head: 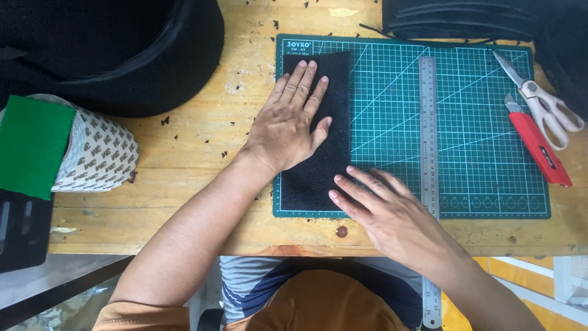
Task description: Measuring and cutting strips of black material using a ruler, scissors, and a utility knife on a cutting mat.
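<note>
The black roll point(110, 49) at the upper left is cut off by the top and left edges. The black stack point(465, 18) at the upper right is cropped by the top edge. Part of the foam strip point(318, 165) is covered by the left hand point(288, 125) and the right hand point(386, 211). The ruler point(427, 122) is hidden mid-length by the right wrist — its lower end is cut off at the bottom edge. The dark object point(21, 230) at the lower left cannot be identified — it is cropped by the left edge.
</note>
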